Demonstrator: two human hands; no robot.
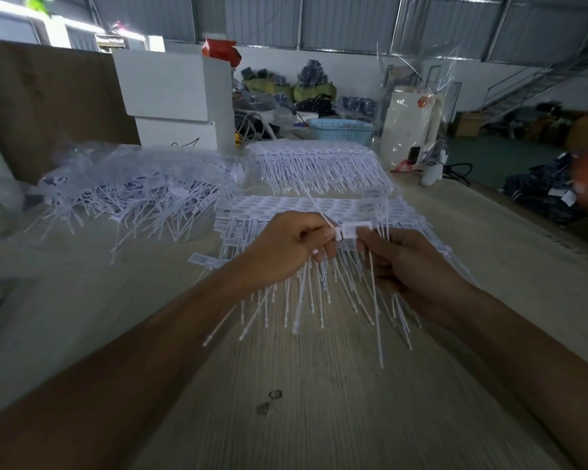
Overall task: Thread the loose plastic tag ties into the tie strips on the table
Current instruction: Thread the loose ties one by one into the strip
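Both hands were raised together over the wooden worktop point(319, 385). The left hand point(286, 249) had its fingers curled, pinching the thin tail of one plastic tag tie point(352, 230) at the point where it met the tie's white rectangular head. The right hand point(404, 262) pinched the opposite side of that same head between thumb and fingers, and a second thin tail appeared to pass down through its grip, though blur made this uncertain.

Two tie strips were counted flat on the worktop. The near tie strip point(319, 206) lay directly under and beyond the hands, its many tails fanned toward the person. The far tie strip point(319, 157) lay just behind it, tails pointing the same way.

One heap of loose tag ties point(133, 195), too many to count, lay to the left of the strips, partly under clear plastic wrapping. One single loose tie point(204, 259) lay apart beside the left forearm.

Behind stood two stacked white boxes point(177, 106) and one blue basket point(340, 128).
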